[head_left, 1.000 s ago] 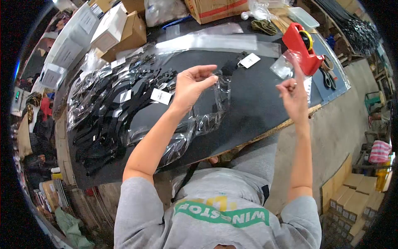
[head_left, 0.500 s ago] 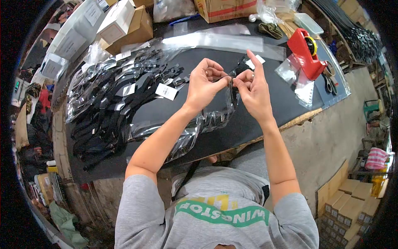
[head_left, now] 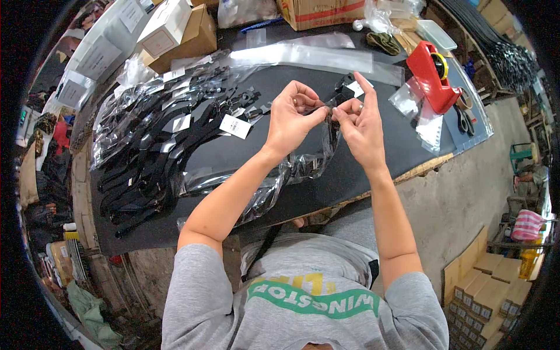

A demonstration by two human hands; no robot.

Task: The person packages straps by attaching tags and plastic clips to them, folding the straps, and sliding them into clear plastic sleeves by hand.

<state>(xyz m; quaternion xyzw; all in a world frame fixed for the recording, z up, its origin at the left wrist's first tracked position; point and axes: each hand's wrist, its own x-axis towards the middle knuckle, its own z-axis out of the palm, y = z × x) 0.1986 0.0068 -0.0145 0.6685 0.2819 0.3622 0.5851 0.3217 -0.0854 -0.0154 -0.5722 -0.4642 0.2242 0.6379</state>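
Note:
Over the middle of the dark table, my left hand pinches the edge of a clear plastic bag with black material inside. My right hand meets it fingertip to fingertip, thumb and finger pinched at the same spot, another finger pointing up. What exactly the right fingers hold is too small to tell. A white tag on a black item lies just behind the right hand. Left of my left hand, another white tag rests beside a pile of black straps in clear plastic.
A red tape dispenser stands at the right, with black-handled scissors beside it. Flat clear plastic sleeves lie across the back. Cardboard boxes and a white box stand along the far edge.
My right hand has come in from the right, near the tape dispenser, to meet my left hand at the bag. The left hand has shifted slightly right. The view has shifted slightly.

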